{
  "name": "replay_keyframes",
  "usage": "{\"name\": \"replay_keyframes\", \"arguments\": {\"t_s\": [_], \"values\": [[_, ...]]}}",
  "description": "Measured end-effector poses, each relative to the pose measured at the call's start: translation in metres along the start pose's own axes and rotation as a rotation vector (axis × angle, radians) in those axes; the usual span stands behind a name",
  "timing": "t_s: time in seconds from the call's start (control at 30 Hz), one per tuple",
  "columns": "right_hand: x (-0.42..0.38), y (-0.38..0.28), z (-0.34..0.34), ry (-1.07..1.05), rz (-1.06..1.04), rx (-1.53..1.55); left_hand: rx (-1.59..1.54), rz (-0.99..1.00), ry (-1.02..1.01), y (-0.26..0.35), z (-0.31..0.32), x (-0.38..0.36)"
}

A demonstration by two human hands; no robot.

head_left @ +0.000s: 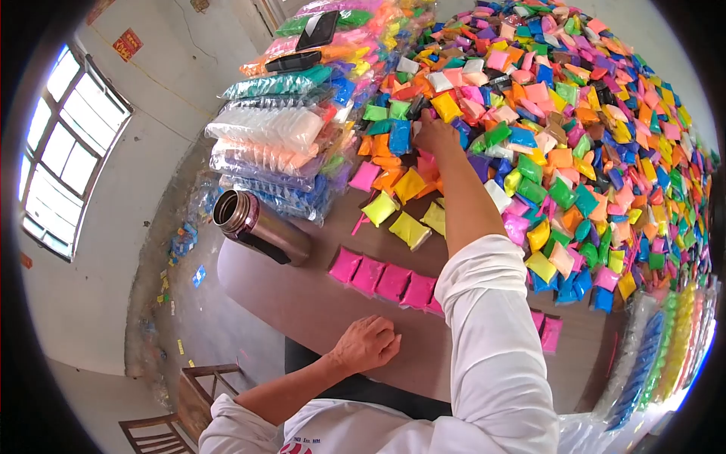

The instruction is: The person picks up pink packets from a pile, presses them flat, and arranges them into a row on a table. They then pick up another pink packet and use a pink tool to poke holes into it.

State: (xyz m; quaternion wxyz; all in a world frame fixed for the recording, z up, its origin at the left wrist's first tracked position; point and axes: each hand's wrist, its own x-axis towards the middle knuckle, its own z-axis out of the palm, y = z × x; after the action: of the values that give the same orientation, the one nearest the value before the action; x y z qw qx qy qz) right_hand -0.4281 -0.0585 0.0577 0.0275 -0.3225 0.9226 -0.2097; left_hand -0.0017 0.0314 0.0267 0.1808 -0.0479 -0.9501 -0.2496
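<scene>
My right hand [436, 138] reaches forward into a big heap of small, soft coloured packets [563, 155], beside a blue packet [399, 137] and below a yellow one [446, 107]. Its fingertips are partly hidden there, so I cannot see whether it grips a packet. Curled into a loose fist, my left hand [367, 343] rests near the table's front edge with nothing visible in it. Between my hands and the edge lies a row of bright pink packets [393, 282], part of it hidden under my right sleeve. Loose yellow packets [409, 230] lie beyond the row.
A steel flask [276, 231], its mouth uncovered, stands at the table's left. Behind it rise stacked bags of packets [265, 129], topped by a phone [318, 30] and a black case [293, 62]. More bagged strips [650, 371] stand at right. A wooden chair [198, 401] is lower left.
</scene>
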Motion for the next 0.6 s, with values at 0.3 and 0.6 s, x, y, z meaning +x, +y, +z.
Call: {"name": "replay_keyframes", "arguments": {"t_s": [0.3,0.6], "values": [[0.017,0.040,0.025,0.267,-0.193,0.456,-0.002,-0.004,0.013,-0.002,0.000,0.004],[-0.089,0.028,-0.053,0.161,-0.246,1.430,0.026,0.019,0.058,-0.002,0.003,0.001]]}}
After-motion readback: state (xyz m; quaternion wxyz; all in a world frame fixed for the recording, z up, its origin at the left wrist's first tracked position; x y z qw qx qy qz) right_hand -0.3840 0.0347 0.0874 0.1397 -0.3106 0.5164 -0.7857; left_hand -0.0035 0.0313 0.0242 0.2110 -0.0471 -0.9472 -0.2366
